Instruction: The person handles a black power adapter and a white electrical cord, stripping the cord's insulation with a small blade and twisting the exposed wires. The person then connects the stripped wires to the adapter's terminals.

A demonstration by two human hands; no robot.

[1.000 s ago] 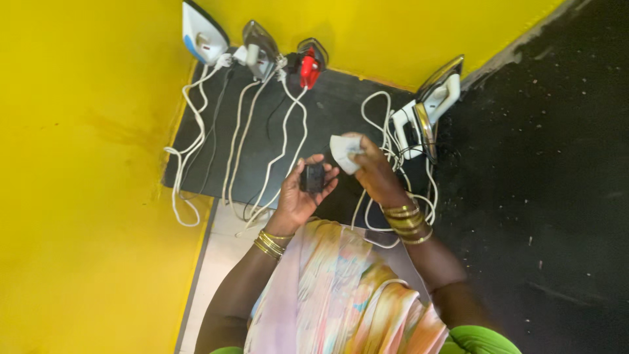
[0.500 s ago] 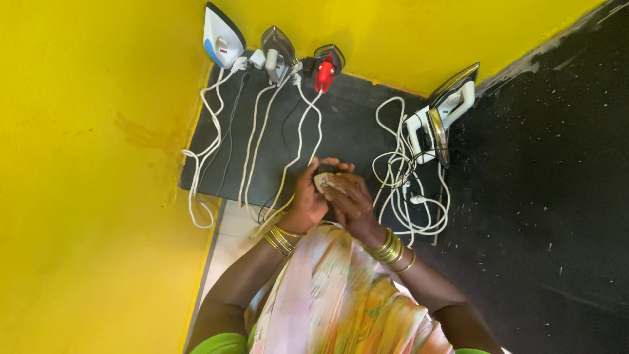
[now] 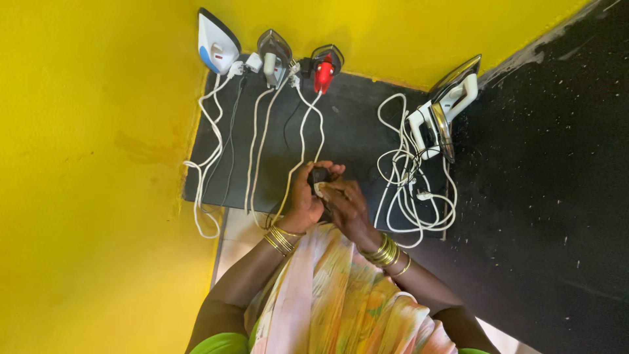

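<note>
hands (image 3: pixel 325 196) still together, black mat (image 3: pixel 354 124), yellow wall (image 3: pixel 85 164)

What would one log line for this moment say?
left hand: holds black plug | right hand: rubs it with cloth | nearby: four irons, white cords

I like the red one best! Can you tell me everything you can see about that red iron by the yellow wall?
The red iron stands upright on its heel on the black surface, right against the yellow wall. Its body looks like shiny red plastic with a dark rim around it. A white cord runs down from it toward the person's hands. It is the third in a row of three irons. No hand touches it.
</note>
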